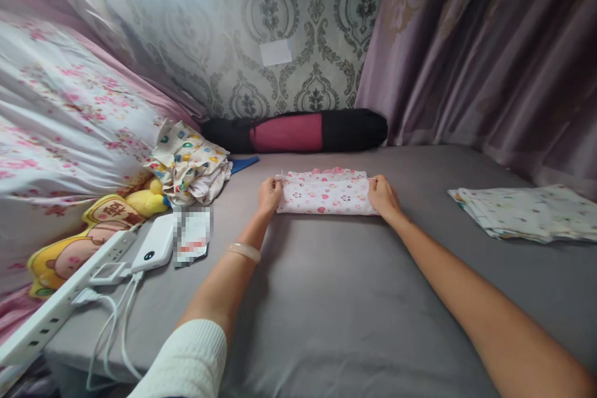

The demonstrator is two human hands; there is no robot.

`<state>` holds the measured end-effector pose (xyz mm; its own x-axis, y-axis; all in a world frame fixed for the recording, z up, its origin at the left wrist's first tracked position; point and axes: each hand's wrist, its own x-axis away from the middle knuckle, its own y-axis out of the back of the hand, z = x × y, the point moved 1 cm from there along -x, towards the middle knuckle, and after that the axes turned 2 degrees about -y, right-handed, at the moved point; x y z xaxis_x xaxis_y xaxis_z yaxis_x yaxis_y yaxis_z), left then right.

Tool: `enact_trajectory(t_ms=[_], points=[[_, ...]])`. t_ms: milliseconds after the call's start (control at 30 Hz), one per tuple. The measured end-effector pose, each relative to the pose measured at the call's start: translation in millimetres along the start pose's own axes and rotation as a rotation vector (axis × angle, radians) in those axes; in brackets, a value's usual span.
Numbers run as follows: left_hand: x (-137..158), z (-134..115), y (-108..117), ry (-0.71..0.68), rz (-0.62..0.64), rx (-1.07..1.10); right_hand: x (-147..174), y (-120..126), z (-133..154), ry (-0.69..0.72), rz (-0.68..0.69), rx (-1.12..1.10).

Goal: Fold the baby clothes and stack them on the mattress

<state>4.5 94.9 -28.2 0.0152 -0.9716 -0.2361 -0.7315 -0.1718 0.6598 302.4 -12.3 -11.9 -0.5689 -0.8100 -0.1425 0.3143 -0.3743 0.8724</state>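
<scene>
Pinching both ends of a folded floral cloth (325,194) on the grey bed (326,298), left hand (269,194) and right hand (382,194) should keep edges aligned and smooth creases, near the black-and-pink roll (298,131).

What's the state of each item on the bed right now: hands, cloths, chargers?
Left hand: fingers pinching the left end of the pink-print cloth.
Right hand: gripping its right end.
Pink-print cloth: folded into a narrow band, flat on the grey sheet.
Pale printed cloth: folded, flat, at right.
Colourful printed cloth: crumpled, unfolded.
Power bank: cable plugged in.
Power strip: plug inserted.
</scene>
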Motion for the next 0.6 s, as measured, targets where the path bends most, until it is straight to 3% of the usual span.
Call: enact_trajectory(t_ms=[200,600], points=[[-21.1,-7.7,-18.4,-0.007,-0.007,-0.173,-22.1,-6.3,10.8,0.042,-0.003,0.151],[-46.5,-8.2,-40.1,0.032,-0.002,-0.289,-62.4,-27.2,17.4,0.035,-0.008,0.253]])
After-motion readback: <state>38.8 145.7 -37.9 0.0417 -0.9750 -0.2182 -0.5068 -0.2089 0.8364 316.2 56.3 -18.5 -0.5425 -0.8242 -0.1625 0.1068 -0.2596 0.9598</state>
